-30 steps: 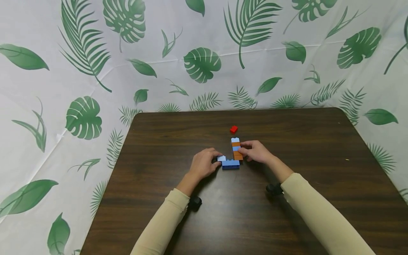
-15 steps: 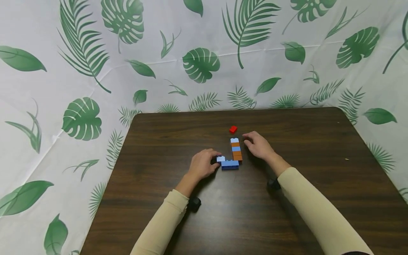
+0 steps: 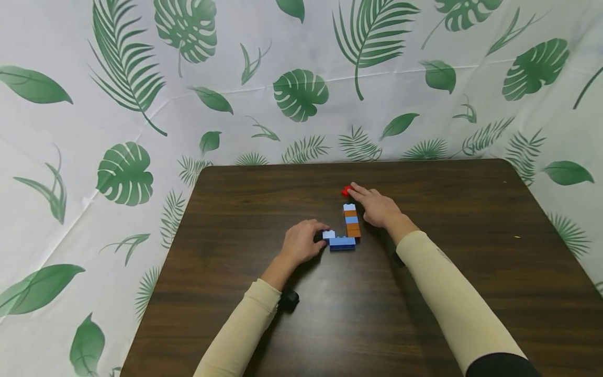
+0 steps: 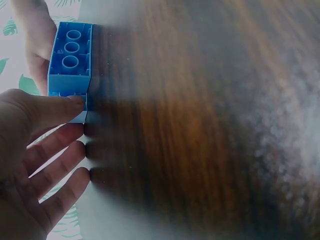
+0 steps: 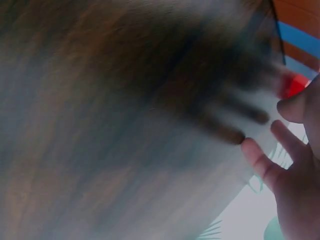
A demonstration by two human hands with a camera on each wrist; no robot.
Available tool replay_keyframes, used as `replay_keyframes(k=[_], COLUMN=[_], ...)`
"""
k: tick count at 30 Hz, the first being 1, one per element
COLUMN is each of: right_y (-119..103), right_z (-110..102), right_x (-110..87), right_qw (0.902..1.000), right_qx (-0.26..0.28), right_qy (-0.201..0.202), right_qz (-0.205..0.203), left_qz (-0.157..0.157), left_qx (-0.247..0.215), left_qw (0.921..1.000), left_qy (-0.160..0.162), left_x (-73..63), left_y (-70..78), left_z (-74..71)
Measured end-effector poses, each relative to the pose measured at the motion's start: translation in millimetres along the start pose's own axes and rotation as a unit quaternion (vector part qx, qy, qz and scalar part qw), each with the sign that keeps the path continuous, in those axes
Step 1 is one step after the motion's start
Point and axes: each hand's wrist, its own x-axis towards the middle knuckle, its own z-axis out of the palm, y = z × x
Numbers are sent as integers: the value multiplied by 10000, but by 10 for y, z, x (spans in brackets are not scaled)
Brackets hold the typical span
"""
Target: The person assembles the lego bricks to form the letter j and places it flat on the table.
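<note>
My left hand (image 3: 300, 242) pinches a light blue brick (image 3: 328, 234) between thumb and fingers. That brick joins the left end of a longer blue brick (image 3: 342, 244), which lies on its side with its hollow underside (image 4: 71, 52) facing the left wrist camera. From its right end a row of orange and blue bricks (image 3: 352, 220) runs away toward the far edge, with a light blue brick last. Beyond this row lies a small red brick (image 3: 346, 190). My right hand (image 3: 377, 206) reaches over to it, fingers extended and fingertips right at its side; the thumb (image 5: 292, 108) is close to the red brick.
The bricks lie on a dark wood-grain table (image 3: 235, 209). A white cloth with green leaves (image 3: 254, 31) hangs behind the far edge. A tiny yellowish scrap (image 3: 517, 237) lies at the right. Black wrist camera (image 3: 289, 301) sits under the left sleeve.
My right hand has let go of the orange and blue row and moved away from me to the red brick. The left hand keeps its pinch in the same place.
</note>
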Motion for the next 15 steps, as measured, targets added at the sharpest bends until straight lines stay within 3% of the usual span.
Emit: replay_keyframes(k=[7, 15], right_y=[-108, -150], right_z=[-50, -47], right_x=[47, 59], right_qw=[9997, 10000], right_qx=[-104, -26], right_qy=[-220, -4], right_qz=[29, -29], left_qz=[39, 24], left_qx=[-36, -47], left_qw=[9999, 9999], left_qy=[89, 88], left_x=[-5, -10], left_y=[-3, -5], left_z=[17, 7])
